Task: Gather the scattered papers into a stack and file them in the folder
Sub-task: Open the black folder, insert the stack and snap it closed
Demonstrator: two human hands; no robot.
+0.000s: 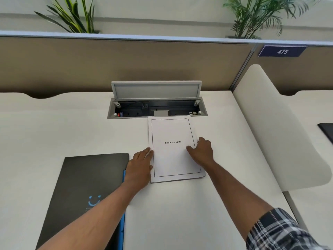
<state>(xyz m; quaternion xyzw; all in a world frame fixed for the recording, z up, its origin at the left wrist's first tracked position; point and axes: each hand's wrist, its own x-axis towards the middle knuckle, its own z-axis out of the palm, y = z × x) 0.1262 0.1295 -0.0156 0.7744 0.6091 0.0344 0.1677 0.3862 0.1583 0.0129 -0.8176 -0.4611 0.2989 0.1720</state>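
Note:
A stack of white papers [172, 159] lies on the white desk [180, 213], its top sheet framed by a black border and headed "BIBLIOGRAPHY". My left hand [139, 166] lies flat beside the stack, straight fingers touching its left edge. My right hand [201, 150] rests on the stack's right edge, thumb on the top sheet and fingers curled over the side. A closed black folder [84, 181] with a blue logo and blue inner edge lies to the left of the stack, partly under my left forearm.
An open cable box [156, 107] with a raised grey lid is sunk into the desk just behind the papers. A beige partition [108, 65] stands behind, with plants above it. A white divider [273, 127] bounds the desk on the right.

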